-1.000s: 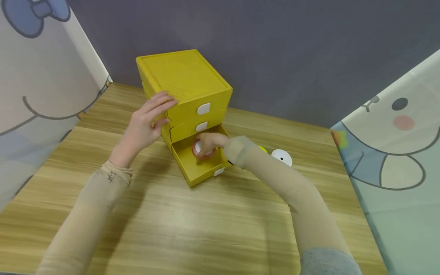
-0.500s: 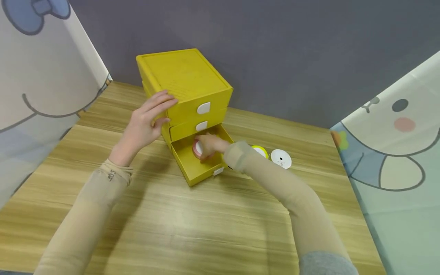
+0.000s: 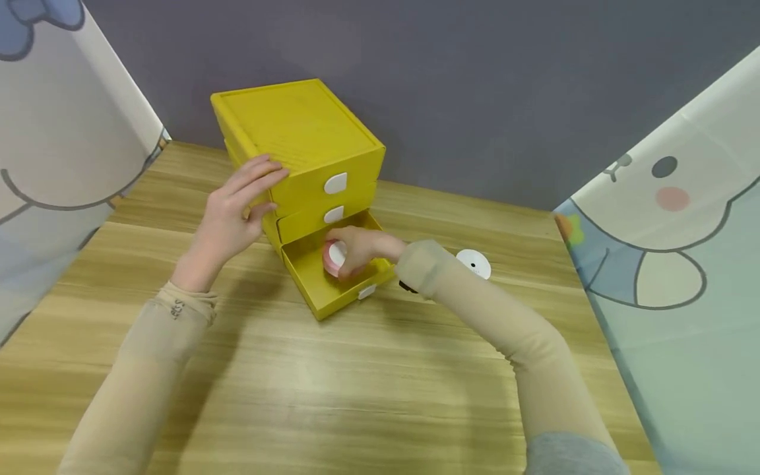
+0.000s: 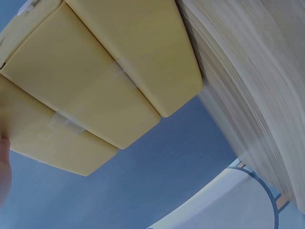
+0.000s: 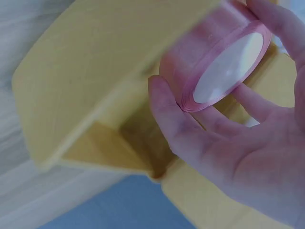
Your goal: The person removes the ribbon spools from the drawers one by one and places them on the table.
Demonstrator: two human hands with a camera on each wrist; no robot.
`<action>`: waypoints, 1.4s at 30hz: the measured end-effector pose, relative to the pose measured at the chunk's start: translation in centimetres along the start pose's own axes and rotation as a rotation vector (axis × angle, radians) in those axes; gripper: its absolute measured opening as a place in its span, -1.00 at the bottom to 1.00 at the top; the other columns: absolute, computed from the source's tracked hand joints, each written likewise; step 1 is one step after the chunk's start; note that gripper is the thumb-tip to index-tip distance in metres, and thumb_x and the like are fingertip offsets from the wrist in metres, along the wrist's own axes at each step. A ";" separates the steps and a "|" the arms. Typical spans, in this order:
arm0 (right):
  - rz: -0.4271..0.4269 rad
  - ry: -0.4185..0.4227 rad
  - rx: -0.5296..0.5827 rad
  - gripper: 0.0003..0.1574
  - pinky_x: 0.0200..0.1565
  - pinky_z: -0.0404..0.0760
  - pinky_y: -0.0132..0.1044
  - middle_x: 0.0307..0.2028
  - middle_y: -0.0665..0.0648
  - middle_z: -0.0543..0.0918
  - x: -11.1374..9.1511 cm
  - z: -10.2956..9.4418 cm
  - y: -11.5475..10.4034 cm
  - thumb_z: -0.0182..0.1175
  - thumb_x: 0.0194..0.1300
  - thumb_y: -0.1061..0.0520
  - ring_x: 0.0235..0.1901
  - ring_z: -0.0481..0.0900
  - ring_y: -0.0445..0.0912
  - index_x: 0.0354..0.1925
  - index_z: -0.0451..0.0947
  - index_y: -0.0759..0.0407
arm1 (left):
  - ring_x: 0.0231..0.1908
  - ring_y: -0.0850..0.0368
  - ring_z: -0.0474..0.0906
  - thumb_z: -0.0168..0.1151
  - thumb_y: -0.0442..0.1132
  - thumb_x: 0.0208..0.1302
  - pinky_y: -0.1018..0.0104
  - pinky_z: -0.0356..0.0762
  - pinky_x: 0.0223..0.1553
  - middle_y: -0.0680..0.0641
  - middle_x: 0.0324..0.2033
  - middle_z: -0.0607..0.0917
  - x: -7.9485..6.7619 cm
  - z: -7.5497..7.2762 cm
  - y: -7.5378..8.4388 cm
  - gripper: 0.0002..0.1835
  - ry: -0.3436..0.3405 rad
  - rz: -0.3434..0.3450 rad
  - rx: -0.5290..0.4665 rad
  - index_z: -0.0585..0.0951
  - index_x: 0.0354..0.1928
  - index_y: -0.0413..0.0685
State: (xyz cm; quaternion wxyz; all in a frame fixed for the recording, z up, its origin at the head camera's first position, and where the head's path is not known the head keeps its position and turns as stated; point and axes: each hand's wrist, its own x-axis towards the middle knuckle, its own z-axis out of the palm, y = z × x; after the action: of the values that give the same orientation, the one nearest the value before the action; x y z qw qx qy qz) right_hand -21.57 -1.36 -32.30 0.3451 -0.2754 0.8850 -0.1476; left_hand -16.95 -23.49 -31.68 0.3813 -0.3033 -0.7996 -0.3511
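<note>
My right hand [image 3: 362, 247] grips a roll of pink ribbon [image 5: 200, 50] with a white round face, thumb on one side and fingers on the other. The roll is within the pulled-out bottom drawer [image 3: 332, 305] of a yellow three-drawer cabinet [image 3: 303, 125]. In the right wrist view the drawer wall [image 5: 95, 76] overlaps part of the ribbon. My left hand [image 3: 225, 214] rests at the cabinet's upper left front corner, fingers extended over the top edge and thumb low beside the front. Only a fingertip [image 4: 5, 167] of it shows in the left wrist view.
A white disc [image 3: 474, 264] with a dark centre hole lies on the wooden table [image 3: 332, 389], right of the cabinet. A small black item [image 3: 408, 286] peeks out under the right sleeve. The upper two drawers, with white tabs [image 3: 336, 183], are closed. A dark wall [image 3: 475, 99] stands behind.
The view has shifted slightly, moving everything left. My right hand keeps hold of the ribbon roll, whose pink side shows more now. The yellow-rimmed disc is now hidden behind the right sleeve.
</note>
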 end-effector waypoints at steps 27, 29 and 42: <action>0.163 0.252 0.306 0.04 -0.04 0.56 -0.22 0.24 0.29 0.32 -13.5 -5.0 13.0 0.33 0.02 0.22 0.06 0.38 0.12 0.41 0.06 0.18 | 0.28 -0.07 0.43 0.21 -0.72 0.00 0.54 0.37 0.34 -0.23 0.05 0.64 -0.3 -1.6 -0.6 -0.46 0.008 -0.047 0.021 0.62 0.07 -0.22; 0.189 0.263 0.334 0.01 -0.08 0.55 -0.28 0.23 0.31 0.31 -13.9 -5.0 14.3 0.31 0.05 0.23 0.05 0.37 0.12 0.40 0.06 0.19 | 0.29 -0.06 0.42 0.21 -0.71 0.01 0.57 0.36 0.34 -0.24 0.06 0.64 -0.4 -1.9 -0.6 -0.46 0.010 -0.052 0.028 0.62 0.07 -0.22; 0.376 0.340 0.303 0.02 -0.06 0.54 -0.27 0.25 0.43 0.27 -16.2 -4.2 20.6 0.35 0.08 0.14 0.09 0.34 0.17 0.38 0.06 0.33 | 0.28 -0.10 0.43 0.22 -0.70 0.03 0.50 0.38 0.35 -0.27 0.04 0.64 -0.5 -2.2 -0.7 -0.50 0.023 -0.041 0.033 0.62 0.06 -0.26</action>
State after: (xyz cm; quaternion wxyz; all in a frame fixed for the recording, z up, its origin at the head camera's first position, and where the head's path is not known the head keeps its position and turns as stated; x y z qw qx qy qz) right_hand -22.53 25.09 -30.03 0.2502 -0.0234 0.9335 -0.2556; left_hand -16.36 -25.77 -31.35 0.3882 -0.2763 -0.8068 -0.3493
